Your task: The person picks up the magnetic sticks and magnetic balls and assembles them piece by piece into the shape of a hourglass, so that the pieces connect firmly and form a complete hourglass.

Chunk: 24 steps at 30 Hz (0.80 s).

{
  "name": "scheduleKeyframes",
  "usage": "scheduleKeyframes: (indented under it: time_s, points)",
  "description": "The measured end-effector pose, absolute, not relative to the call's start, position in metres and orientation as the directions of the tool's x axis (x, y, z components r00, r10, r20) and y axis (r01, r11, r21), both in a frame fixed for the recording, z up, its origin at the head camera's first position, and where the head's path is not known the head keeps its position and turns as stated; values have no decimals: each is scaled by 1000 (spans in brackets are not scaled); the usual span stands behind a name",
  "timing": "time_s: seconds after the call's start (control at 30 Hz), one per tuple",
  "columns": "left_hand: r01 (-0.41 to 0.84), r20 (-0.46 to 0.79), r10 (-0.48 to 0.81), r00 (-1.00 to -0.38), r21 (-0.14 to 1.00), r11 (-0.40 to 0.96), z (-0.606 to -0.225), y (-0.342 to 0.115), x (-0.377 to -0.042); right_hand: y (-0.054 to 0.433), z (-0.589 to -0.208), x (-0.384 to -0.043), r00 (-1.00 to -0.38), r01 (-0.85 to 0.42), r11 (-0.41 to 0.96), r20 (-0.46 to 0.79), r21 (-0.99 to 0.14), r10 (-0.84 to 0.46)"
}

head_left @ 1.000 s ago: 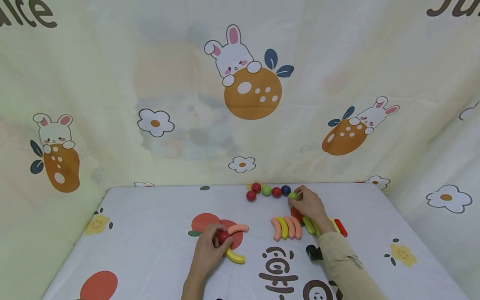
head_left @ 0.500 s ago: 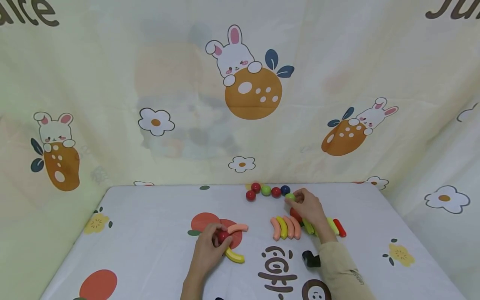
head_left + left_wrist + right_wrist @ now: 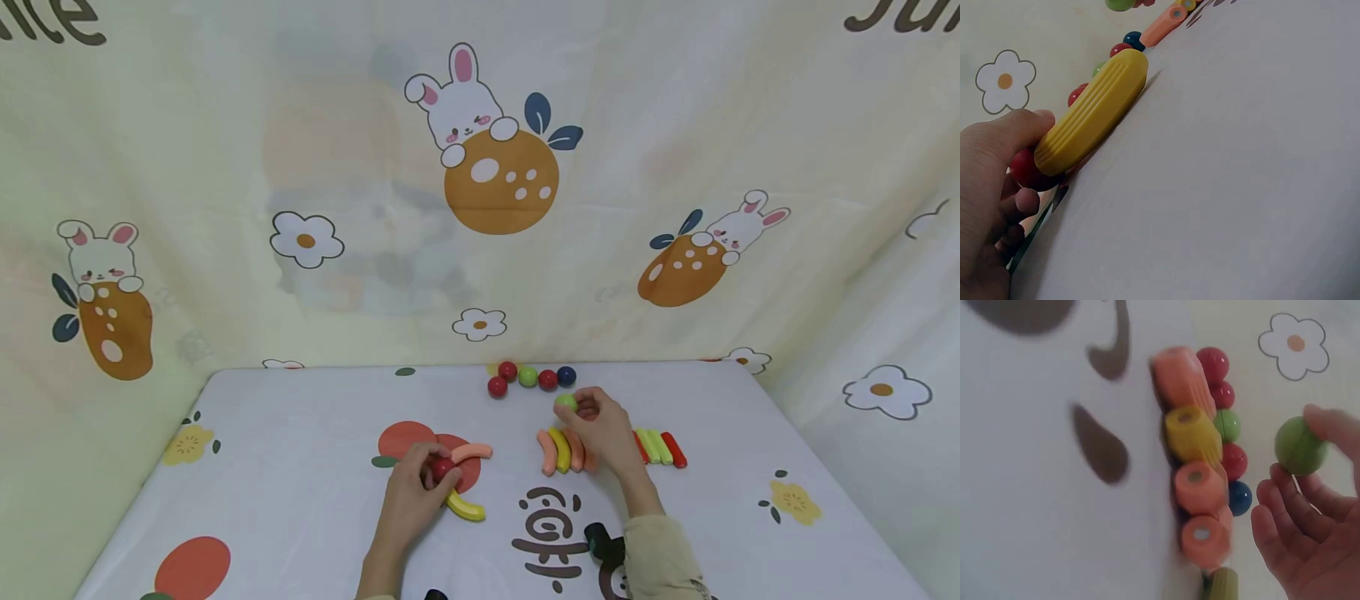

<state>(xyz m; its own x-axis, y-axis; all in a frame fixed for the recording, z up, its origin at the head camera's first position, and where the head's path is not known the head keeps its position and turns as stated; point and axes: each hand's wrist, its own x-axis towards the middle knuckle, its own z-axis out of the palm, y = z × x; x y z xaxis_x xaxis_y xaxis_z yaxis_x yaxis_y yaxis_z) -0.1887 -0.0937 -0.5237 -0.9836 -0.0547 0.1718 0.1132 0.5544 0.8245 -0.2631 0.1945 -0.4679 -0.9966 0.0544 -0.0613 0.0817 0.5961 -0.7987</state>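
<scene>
At the lower centre of the head view, my left hand [image 3: 411, 493] is closed round a red ball [image 3: 443, 468], thumb on one side and fingers curled on the other. A yellow piece [image 3: 467, 507] meets the ball in the left wrist view; a pink piece [image 3: 472, 451] lies at its upper right, contact not determinable. Right of centre, my right hand [image 3: 606, 429] pinches a green ball [image 3: 566, 402] between thumb and fingertips, parted by the ball alone. Below it stand four curved pieces [image 3: 559, 451] in a row; above, five balls [image 3: 528, 377]; further right, straight sticks [image 3: 654, 447], partly hidden by my hand.
</scene>
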Motion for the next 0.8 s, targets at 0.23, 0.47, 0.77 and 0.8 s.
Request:
scheduleKeyframes:
  time_s: [0.23,0.47,0.77,0.8]
  points:
    - [90,149,-60,-987,820,566,-525,-93,-190,183,-468,-252,-996,93,597,-66,-797,67]
    - [107,167,-56,-984,820,561,-524,-95,-190,170,-467,-247,-1000,21,628,-27,-778,0]
    - [110,164,-47,-985,820,562,-524,-96,-191,159,-471,-246,-999,-35,670,11,-742,-41]
    - [110,165,-48,-985,820,562,-524,-96,-191,158,-471,-246,-999,-44,674,13,-737,-51]
